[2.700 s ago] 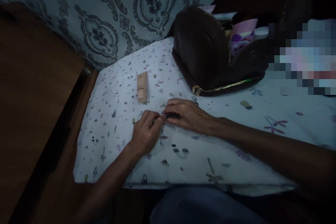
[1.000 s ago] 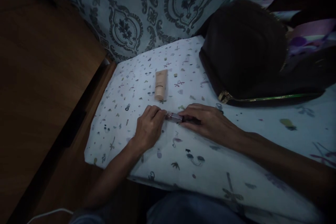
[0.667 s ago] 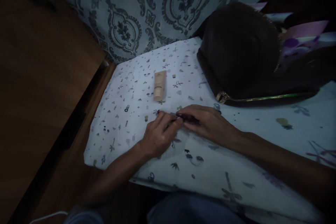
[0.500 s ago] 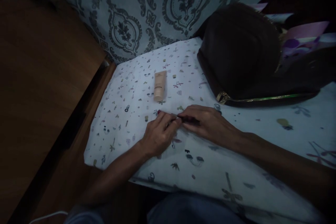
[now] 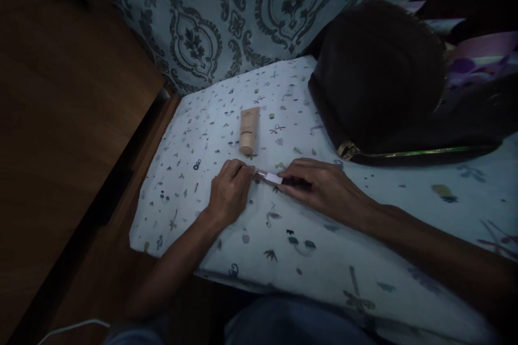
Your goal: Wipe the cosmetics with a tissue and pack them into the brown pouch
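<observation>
A slim tube-like item (image 5: 273,178) with a white label lies between my two hands, just above the patterned cloth. My left hand (image 5: 231,190) pinches its left end, fingers closed. The right end disappears into the closed fingers of my right hand (image 5: 319,186), where a dark part shows. Beyond my hands, a beige squeeze tube (image 5: 248,130) lies on the cloth with its cap toward me.
White cloth with small printed figures (image 5: 194,135) covers the surface. A dark brown bag (image 5: 380,75) with a gold zip stands at the right. Behind is a patterned curtain (image 5: 234,21). A wooden panel (image 5: 68,97) fills the left side, and a white cable (image 5: 75,326) shows below it.
My left hand has slid left along the slim item, so its white label now shows between my hands. My right hand has stayed nearly in place. The view has shifted slightly.
</observation>
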A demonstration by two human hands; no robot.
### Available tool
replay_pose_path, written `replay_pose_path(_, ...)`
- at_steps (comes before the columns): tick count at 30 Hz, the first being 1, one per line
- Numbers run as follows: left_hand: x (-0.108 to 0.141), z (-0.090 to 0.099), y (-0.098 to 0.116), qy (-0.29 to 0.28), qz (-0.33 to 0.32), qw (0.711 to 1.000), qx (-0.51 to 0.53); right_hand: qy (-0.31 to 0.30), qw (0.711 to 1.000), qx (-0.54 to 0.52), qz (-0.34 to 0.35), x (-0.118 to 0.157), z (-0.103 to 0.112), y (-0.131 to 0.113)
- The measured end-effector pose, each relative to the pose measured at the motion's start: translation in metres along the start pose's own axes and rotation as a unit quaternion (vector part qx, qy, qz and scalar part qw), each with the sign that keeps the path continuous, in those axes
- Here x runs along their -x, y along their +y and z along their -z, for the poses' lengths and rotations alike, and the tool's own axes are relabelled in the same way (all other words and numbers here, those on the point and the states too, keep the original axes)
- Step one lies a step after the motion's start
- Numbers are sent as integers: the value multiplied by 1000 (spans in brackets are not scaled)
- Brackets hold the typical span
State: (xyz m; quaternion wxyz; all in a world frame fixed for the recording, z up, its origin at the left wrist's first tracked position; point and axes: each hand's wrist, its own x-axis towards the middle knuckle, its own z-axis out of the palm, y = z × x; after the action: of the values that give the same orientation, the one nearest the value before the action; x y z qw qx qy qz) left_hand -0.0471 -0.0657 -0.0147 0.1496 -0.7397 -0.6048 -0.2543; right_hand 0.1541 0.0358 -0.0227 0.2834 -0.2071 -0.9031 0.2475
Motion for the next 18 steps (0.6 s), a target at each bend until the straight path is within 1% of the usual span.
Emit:
replay_pose_path(5, -1, -1, -4, 2, 29, 999, 24, 2, 1000, 18, 0, 0, -1, 1)
replay_pose_path(9, -1, -1, -4, -1, 31, 999, 28, 7, 1000, 19, 9, 1, -2, 3)
replay_pose_path(13, -1, -2, -4, 4, 32, 999, 22, -1, 999, 27, 27, 2, -4, 5)
replay_pose_path(18, -1, -2, -3, 15, 20, 1000, 18, 11, 999, 25, 25, 3, -7, 8)
